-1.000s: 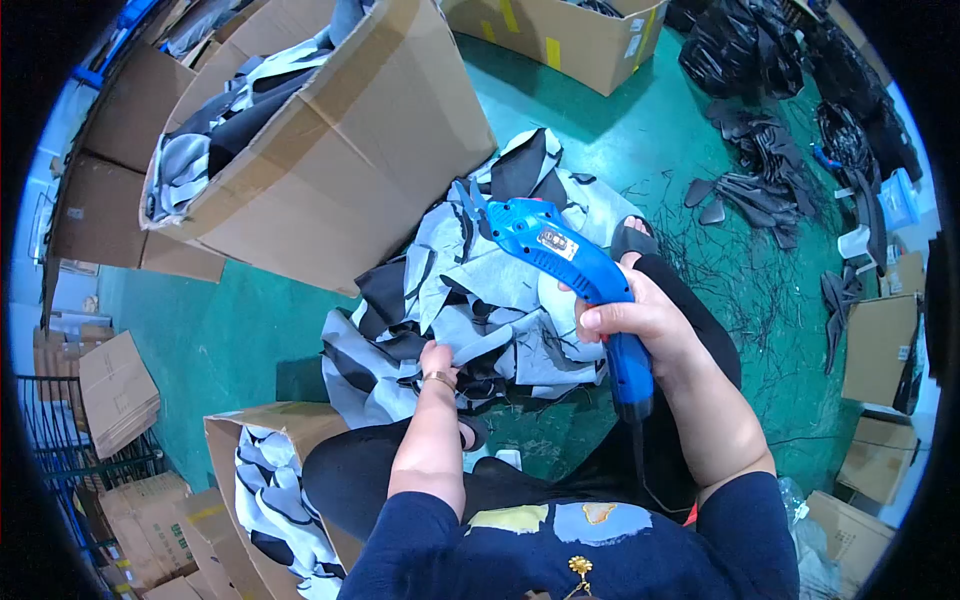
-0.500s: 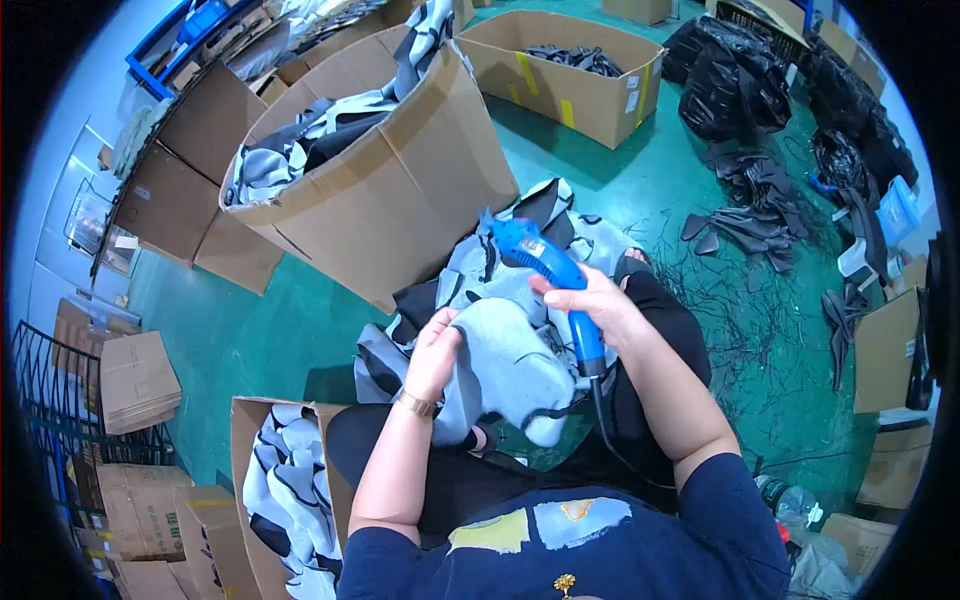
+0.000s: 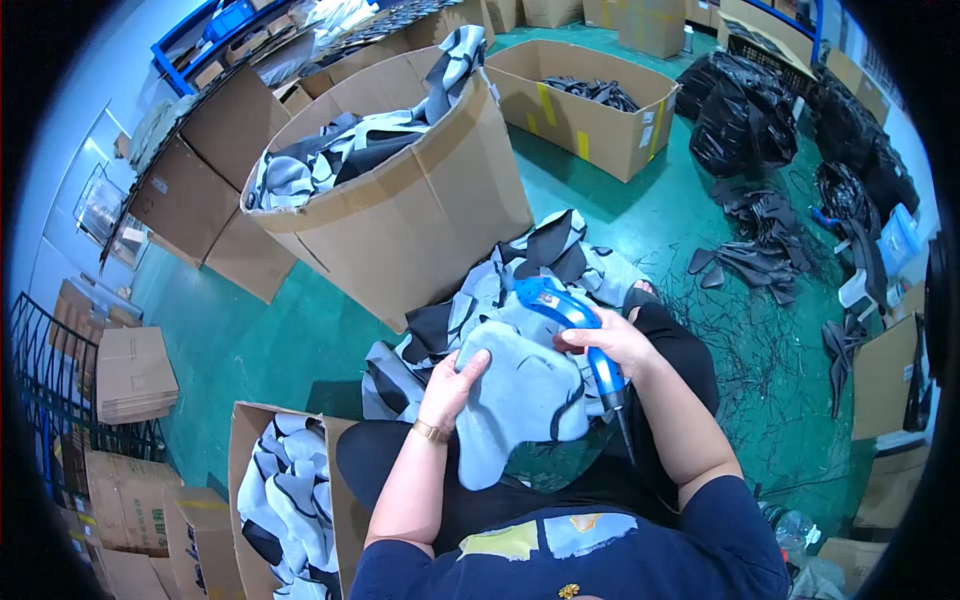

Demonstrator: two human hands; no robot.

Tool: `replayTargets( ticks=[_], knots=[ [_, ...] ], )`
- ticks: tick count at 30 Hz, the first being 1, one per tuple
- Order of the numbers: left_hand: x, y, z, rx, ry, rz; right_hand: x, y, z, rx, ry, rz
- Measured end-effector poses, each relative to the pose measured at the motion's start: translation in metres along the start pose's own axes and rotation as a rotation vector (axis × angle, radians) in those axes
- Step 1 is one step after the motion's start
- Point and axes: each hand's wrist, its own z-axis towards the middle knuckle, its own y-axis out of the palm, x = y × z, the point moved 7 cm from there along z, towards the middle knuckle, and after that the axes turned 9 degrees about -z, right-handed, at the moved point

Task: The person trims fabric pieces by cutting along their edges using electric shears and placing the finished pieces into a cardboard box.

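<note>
My left hand (image 3: 446,390) grips the left edge of a light grey fabric piece (image 3: 522,388), thumb flat on top and fingers underneath. The irregular piece spreads over my lap. My right hand (image 3: 622,346) is wrapped round a blue corded power tool (image 3: 556,304) that looks like electric scissors. Its head points up and left above the piece's far edge; whether it touches the fabric I cannot tell. The cord (image 3: 626,432) drops toward my right leg. Beyond lies a heap of grey and black fabric pieces (image 3: 480,292) on the floor.
A big cardboard box (image 3: 420,215) of fabric stands ahead, a smaller fabric box (image 3: 340,470) by my left leg. Farther off are a box of dark pieces (image 3: 560,125) and black bags (image 3: 740,120). Dark scraps (image 3: 755,240) and thin strips litter the floor at right.
The fabric piece has turned and now lies flatter and wider. The blue tool's head has dropped lower and closer to me. My left hand has shifted slightly right, and the view has tilted up.
</note>
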Motion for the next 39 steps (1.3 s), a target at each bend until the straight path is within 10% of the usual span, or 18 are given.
replayTargets(
  ticks=[17, 39],
  knots=[
    [-0.026, 0.032, 0.014, -0.064, -0.134, -0.830, 0.022, 0.069, 0.023, -0.026, -0.017, -0.179],
    [0.016, 0.037, -0.017, -0.145, -0.028, -0.448, -0.005, 0.051, 0.017, -0.072, -0.116, -0.354]
  ],
)
